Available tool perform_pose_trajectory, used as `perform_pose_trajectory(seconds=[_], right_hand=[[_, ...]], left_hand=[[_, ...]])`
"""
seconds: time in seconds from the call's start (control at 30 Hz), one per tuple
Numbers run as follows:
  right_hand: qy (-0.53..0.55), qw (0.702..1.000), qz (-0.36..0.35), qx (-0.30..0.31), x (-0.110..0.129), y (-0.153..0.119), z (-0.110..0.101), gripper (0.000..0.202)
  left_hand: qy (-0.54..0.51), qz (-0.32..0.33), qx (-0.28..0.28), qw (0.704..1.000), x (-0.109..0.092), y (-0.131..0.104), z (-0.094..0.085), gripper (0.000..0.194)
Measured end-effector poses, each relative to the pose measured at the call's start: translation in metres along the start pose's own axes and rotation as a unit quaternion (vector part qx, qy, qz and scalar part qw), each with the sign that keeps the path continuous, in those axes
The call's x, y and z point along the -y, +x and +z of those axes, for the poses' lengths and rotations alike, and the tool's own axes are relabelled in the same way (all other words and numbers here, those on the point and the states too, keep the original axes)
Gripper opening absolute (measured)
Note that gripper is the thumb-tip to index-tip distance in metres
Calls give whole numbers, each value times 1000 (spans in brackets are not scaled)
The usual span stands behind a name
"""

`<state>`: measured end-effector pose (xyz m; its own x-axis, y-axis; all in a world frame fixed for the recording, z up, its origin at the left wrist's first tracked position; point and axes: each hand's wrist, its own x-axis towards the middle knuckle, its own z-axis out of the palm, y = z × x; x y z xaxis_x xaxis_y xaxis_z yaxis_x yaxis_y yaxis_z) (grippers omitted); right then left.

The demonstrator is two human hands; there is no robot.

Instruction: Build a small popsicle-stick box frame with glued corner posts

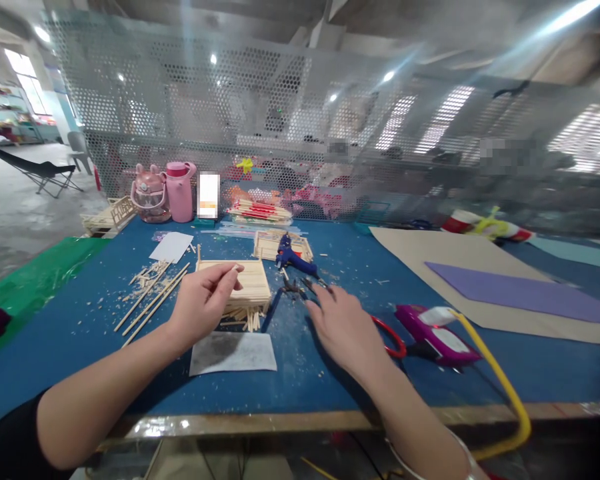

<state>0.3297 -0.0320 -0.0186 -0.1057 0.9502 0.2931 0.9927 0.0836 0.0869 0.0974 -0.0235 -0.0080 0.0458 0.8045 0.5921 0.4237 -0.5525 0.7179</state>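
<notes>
My left hand (203,297) is closed in a pinch over a small platform of wooden sticks (253,280); what its fingertips hold is too small to name. Short sticks (247,319) lie beneath and in front of the platform. My right hand (343,320) reaches palm down over the blue table, fingers apart, at dark-bladed scissors whose red handle (393,337) shows beside the wrist. Pliers with blue handles (274,308) lie between the hands. Behind them a blue glue gun (295,260) rests on a second stick panel (265,245).
Long sticks (155,303) and scraps lie left, white paper (235,352) in front. A purple device (437,337) with a yellow tube (505,383) is right, near purple foam (500,293). Pink bottles (180,193) stand at the back by a perforated screen (280,100).
</notes>
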Motion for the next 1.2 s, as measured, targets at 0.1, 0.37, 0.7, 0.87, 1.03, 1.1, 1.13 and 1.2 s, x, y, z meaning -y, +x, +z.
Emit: perform_pose_trajectory(seconds=[0.1,0.37,0.7,0.87,1.03,1.1,1.13,1.2], right_hand=[[-11,995,68,66,-26,-3,0,36],[55,979,95,170,-55,-8,-2,42],[143,986,77,46,-54,-22,-40,43],[386,919,-57,-65,-10,8,-47,51],[566,817,-109,-32,46,23,-42,33],[568,813,-128,-25,55,18,-36,29],[552,821,-143,-26,57,15,-32,31],[494,852,-167,-45,55,9,-25,41]], left_hand=[[0,13,4,1000,1,-1,0,26],[19,58,23,998,7,-5,3,25],[-8,-13,44,999,0,-2,2,31],[-23,-19,53,998,2,-2,3,30],[-52,-32,26,998,1,-2,3,26],[-70,-43,12,997,-1,-2,2,24],[-75,-45,7,996,-2,-2,2,24],[-70,-36,4,997,-3,-3,2,22]])
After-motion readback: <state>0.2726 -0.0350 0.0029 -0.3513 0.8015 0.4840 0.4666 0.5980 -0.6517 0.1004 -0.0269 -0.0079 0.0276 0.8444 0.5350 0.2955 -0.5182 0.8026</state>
